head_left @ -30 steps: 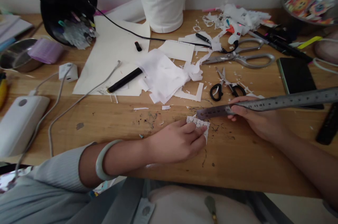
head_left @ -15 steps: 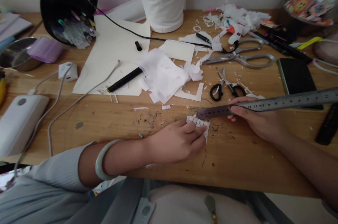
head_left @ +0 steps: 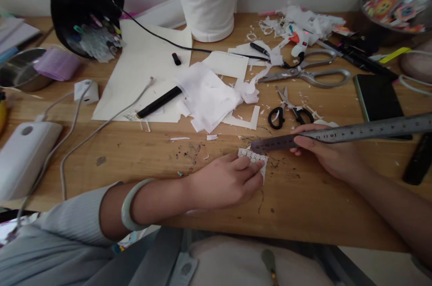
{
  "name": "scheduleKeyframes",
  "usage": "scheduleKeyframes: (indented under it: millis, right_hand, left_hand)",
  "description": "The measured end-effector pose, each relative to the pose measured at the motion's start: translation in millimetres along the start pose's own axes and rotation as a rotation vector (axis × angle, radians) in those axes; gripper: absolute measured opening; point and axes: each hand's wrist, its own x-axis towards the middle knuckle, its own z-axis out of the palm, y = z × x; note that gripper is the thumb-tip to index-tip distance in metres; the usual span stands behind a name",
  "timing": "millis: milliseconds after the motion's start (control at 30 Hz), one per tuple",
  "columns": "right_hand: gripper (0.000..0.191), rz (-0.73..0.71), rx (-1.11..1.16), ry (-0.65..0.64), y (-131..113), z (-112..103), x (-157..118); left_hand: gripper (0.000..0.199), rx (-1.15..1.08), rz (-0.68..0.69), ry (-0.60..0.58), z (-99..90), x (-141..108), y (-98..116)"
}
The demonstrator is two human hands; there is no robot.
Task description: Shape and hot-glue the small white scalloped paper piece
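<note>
A small white piece of paper (head_left: 249, 155) with rows of drawn round shapes lies near the table's front. My left hand (head_left: 232, 180) is closed on it, fingers curled over its lower part and hiding much of it. My right hand (head_left: 319, 153) grips a long metal ruler (head_left: 357, 132) between thumb and fingers. The ruler's left end touches or hovers over the paper's upper edge; I cannot tell which. Its other end runs out of view at the right. Black-handled scissors (head_left: 286, 108) lie spread just beyond the ruler.
Crumpled white tissue (head_left: 209, 97) and a black marker (head_left: 160, 101) lie on a cream sheet (head_left: 135, 61). Large metal shears (head_left: 310, 74), a glue gun (head_left: 299, 45) and a phone (head_left: 381, 101) are at the right. A tissue roll (head_left: 205, 2) stands behind; a white power bank (head_left: 29, 158) sits left.
</note>
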Motion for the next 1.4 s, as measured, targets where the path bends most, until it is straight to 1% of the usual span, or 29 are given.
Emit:
scheduleKeyframes:
  millis: [400, 700, 1000, 1100, 1167, 1300, 1400]
  right_hand:
    - [0.017, -0.014, 0.0, 0.016, 1.6, -0.1, 0.5]
    - [0.016, -0.021, 0.0, 0.006, 1.0, 0.1, 0.4]
    - [0.018, -0.004, -0.011, -0.001, 1.8, -1.0, 0.8]
    - [0.019, 0.004, -0.02, -0.01, 2.1, -1.0, 0.6]
    - [0.018, 0.013, -0.006, 0.003, 1.1, 0.1, 0.1]
    - [0.018, 0.025, 0.068, 0.091, -0.7, 2.2, -0.3]
    - [0.017, 0.025, 0.042, 0.062, 0.0, 1.7, -0.2]
  left_hand:
    - [0.017, -0.016, -0.007, -0.027, -1.7, 0.7, -0.2]
    - [0.017, -0.012, -0.013, -0.012, -1.3, 0.6, 0.2]
    - [0.015, -0.006, -0.004, -0.042, -1.2, 0.0, 0.0]
    - [0.015, -0.008, -0.009, -0.034, -0.9, 0.0, 0.1]
    - [0.015, -0.012, -0.009, -0.026, -0.9, 0.2, 0.1]
    - [0.016, -0.015, -0.007, -0.026, -1.3, 0.4, 0.2]
    - [0.017, -0.006, -0.016, -0.005, -0.8, 0.3, 0.3]
